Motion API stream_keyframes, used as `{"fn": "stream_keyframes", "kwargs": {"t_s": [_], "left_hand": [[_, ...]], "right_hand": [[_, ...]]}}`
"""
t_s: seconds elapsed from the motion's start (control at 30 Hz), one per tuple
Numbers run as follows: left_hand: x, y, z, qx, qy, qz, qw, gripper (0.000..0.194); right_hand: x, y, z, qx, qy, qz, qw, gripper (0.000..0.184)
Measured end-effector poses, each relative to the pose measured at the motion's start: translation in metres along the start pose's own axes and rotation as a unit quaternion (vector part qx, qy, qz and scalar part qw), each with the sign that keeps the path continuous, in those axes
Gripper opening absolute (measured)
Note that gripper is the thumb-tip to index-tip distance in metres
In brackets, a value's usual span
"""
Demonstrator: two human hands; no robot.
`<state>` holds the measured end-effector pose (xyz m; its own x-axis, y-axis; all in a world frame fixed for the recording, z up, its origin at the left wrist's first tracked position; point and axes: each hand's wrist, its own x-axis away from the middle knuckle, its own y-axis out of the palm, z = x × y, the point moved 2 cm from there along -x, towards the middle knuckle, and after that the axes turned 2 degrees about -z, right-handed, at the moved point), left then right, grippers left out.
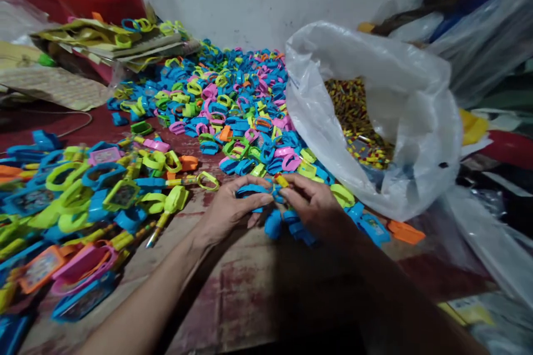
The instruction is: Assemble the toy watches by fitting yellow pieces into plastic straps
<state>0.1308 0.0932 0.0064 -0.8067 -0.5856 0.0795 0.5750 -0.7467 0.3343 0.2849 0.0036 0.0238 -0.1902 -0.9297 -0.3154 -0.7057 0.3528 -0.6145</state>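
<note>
A blue plastic toy watch (251, 190) is pinched between the thumb and fingers of my left hand (222, 213). Close against its right side, my right hand (312, 202) grips a small yellow-and-red piece (282, 180), which looks like a little tube. My fingertips hide where the two meet. Just below my hands lie more blue toy watches (273, 224) on the worn red surface. To the left, a pile of toy watches (120, 191) in blue, green, pink and orange includes several with yellow tubes attached, such as a green one (175, 199).
A large heap of loose toy watches (225, 102) spreads toward the wall. At right stands an open white plastic bag (425, 89) with many small yellow-and-red tubes (353, 111) inside. Flattened sacks (120, 44) and a red tub (100, 5) sit at back left.
</note>
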Motion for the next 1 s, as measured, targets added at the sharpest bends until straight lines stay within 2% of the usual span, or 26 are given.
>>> {"fn": "stream_keyframes", "kwargs": {"t_s": [0.07,0.17,0.37,0.57,0.83,1.0], "left_hand": [[0.002,0.0,0.003,0.014,-0.007,0.0,1.0,0.042],[0.004,0.004,0.006,0.006,-0.02,0.003,1.0,0.046],[0.004,0.012,0.009,-0.074,-0.027,0.01,0.997,0.04],[0.005,0.019,0.013,-0.083,-0.027,0.024,0.996,0.035],[0.008,0.015,0.014,-0.118,-0.012,-0.002,0.993,0.028],[0.008,0.01,0.011,-0.101,0.002,-0.023,0.995,0.036]], "right_hand": [[0.001,-0.003,0.0,0.028,-0.049,0.018,0.998,0.023],[0.006,-0.008,-0.005,0.013,-0.102,0.017,0.995,0.021],[0.011,-0.007,-0.009,-0.011,-0.067,0.02,0.997,0.015],[0.014,-0.007,-0.011,0.094,-0.128,0.05,0.986,0.012],[0.017,-0.006,-0.017,0.092,-0.154,0.032,0.983,0.011],[0.018,-0.004,-0.02,0.06,-0.161,0.044,0.984,0.013]]}}
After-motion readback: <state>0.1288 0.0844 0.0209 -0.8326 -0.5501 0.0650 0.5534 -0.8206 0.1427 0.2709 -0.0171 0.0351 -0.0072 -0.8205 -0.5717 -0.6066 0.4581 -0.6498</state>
